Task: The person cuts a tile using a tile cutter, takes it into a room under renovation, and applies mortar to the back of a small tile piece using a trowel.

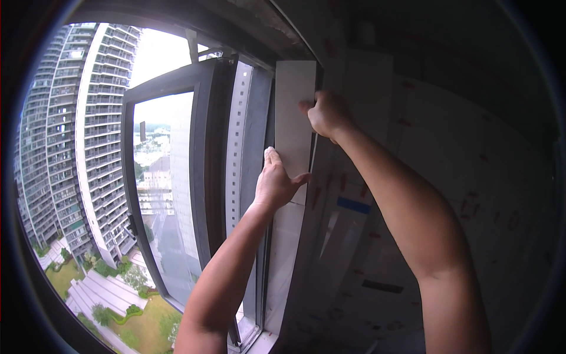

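Observation:
A long white panel strip (293, 100) stands upright against the dark window frame (207, 153), reaching from near the top of the opening down to the sill. My left hand (277, 180) lies flat on the strip's face at mid height, fingers pointing up and held together. My right hand (326, 113) grips the strip's right edge higher up, fingers curled around it. Both forearms come up from the lower edge.
An open window sash (162, 194) swings outward at left, with tall apartment towers (71, 135) and gardens far below. To the right is a wall covered in white protective sheeting (448, 194) with red marks and a blue tape patch (354, 205).

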A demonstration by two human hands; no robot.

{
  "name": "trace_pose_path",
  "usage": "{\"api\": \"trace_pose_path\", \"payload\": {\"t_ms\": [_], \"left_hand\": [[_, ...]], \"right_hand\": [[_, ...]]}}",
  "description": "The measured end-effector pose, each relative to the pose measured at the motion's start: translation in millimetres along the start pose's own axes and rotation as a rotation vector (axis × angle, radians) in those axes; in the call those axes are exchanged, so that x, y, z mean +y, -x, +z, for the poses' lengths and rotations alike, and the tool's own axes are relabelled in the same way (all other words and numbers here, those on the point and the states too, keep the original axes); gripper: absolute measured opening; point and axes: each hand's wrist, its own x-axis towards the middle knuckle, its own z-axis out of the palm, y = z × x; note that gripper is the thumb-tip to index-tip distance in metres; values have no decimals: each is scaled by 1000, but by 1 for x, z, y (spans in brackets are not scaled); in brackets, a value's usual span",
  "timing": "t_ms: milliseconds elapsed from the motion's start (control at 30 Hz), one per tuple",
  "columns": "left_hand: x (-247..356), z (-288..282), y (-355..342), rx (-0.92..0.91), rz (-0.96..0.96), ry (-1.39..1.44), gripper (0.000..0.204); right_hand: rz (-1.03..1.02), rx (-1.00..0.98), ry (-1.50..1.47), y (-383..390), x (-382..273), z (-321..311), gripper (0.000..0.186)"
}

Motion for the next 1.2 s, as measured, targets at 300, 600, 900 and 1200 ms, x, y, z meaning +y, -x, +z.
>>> {"api": "trace_pose_path", "payload": {"t_ms": [300, 600, 900, 1200], "left_hand": [[9, 4, -8, 81, 6, -67, 112], [49, -53, -79, 498, 392, -38, 60], [69, -63, -156, 285, 488, -80, 65], [65, -57, -154, 322, 450, -157, 75]], "right_hand": [[29, 132, -10, -10, 29, 36, 39], [118, 17, 39, 1, 15, 12, 41], [43, 131, -45, -8, 45, 26, 29], [-91, 152, 138, 18, 46, 32, 37]]}}
